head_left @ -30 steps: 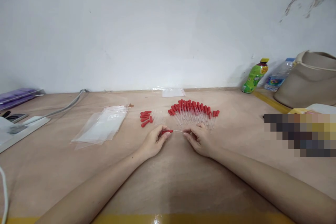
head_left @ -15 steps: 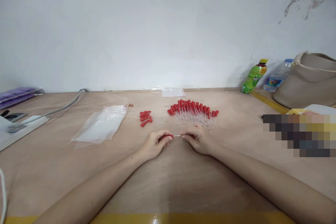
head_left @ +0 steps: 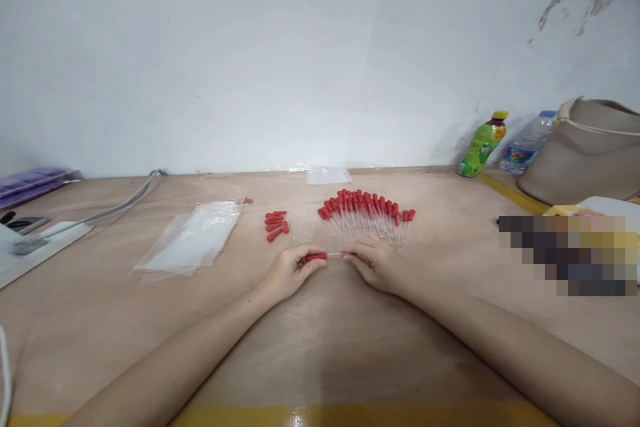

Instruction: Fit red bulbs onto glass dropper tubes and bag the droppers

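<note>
My left hand (head_left: pixel 287 271) pinches a red rubber bulb (head_left: pixel 316 257) low over the wooden table (head_left: pixel 320 340). My right hand (head_left: pixel 376 264) pinches a thin clear glass tube (head_left: pixel 336 255) whose end meets the bulb. Just beyond my hands lies a fan of several finished droppers with red bulbs (head_left: pixel 367 213). To its left lie several loose red bulbs (head_left: pixel 276 225) and a small bunch of bare glass tubes (head_left: pixel 301 227).
Clear plastic bags (head_left: pixel 193 240) lie at the left, another bag (head_left: pixel 327 176) by the wall. A grey cable (head_left: pixel 117 203) and white tray (head_left: pixel 35 247) sit far left. A green bottle (head_left: pixel 481 145), a water bottle (head_left: pixel 527 141) and a beige bag (head_left: pixel 587 150) stand at the right.
My hands have drawn together, and the glass tube's end now meets the red bulb where a gap showed before. Both hands sit slightly nearer to me.
</note>
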Available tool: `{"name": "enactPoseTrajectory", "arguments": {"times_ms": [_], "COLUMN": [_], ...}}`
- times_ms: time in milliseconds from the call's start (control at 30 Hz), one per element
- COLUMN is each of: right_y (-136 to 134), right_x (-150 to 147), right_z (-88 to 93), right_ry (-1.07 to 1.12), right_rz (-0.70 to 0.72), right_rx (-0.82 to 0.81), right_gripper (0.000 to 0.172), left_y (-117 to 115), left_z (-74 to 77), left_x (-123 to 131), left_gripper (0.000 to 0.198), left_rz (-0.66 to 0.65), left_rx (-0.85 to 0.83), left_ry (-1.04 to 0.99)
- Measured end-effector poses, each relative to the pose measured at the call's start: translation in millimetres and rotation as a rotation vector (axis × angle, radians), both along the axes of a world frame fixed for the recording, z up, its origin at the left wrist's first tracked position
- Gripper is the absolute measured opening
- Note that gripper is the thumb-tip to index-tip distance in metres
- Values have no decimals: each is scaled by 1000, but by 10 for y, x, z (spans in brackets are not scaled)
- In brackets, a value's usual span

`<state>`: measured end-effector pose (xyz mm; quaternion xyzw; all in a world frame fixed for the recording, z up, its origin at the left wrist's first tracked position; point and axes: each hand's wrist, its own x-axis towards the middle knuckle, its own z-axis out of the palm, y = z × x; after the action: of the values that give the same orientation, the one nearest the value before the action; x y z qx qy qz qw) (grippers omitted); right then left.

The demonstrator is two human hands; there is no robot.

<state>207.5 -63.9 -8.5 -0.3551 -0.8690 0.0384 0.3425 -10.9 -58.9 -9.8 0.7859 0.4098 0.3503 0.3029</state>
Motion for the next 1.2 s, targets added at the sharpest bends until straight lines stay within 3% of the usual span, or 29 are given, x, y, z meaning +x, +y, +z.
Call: {"name": "enactPoseTrajectory", "arguments": {"times_ms": [133,433,867,1200], "right_y": [26,26,-76,-37], "right_x": [49,11,-82,-146], "right_z": [5,-55,79,26], "right_ry": [44,-21,-44,-86], "right_rz": [5,17,19,21], "right_rx": [-82,60,14,4], "right_gripper": [16,18,20,24], "left_y": [28,-4,-34,-52], "left_z": [7,8,-5,-22], "left_x": [-18,-10,-7,-23], "left_gripper": [25,22,27,27], "left_rz": [-5,0,-34,-57], "left_rx": [-15,-8,-37,-30], "left_ry": [-17,44,42,77]}}
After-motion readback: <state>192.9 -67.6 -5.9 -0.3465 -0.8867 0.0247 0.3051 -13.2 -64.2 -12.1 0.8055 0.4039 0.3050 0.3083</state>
